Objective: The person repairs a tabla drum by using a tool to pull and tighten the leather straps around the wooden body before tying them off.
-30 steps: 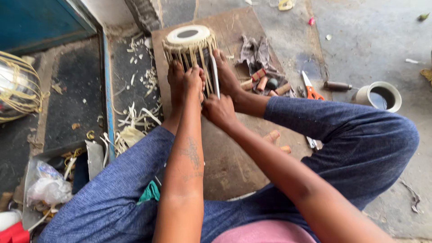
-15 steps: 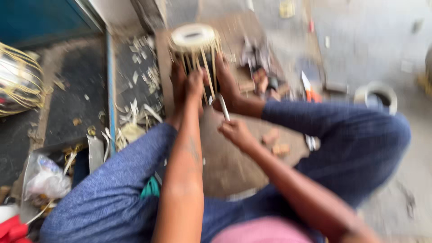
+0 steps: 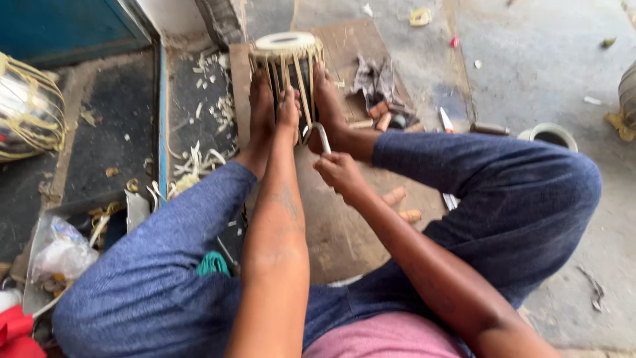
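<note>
Two bare feet clamp a small drum [image 3: 286, 63] between them at the far end of a wooden board [image 3: 344, 232], and we sit with our knees spread in blue trousers. The drum stands upright, its pale skin head on top and light straps running down its dark body.

Our left hand [image 3: 289, 106] reaches out along the drum's near side, fingers laid against the straps; we cannot tell whether they grip one or only press on it. Our right hand [image 3: 339, 171] sits nearer to us, just short of the drum, with its fingers closed around a pale strap [image 3: 322, 137] that runs from the fist up to the drum's lower edge.

To the right of the drum, on the board, lie a crumpled grey rag [image 3: 374, 79] and a few short wooden pegs [image 3: 381, 119]. Two more pegs [image 3: 401, 204] lie beside our right forearm. A blade with an orange handle [image 3: 446, 120] rests near our right knee, and a round tin [image 3: 548, 134] stands further right on the concrete. Pale strap trimmings [image 3: 199, 159] litter the dark mat on the left.
</note>
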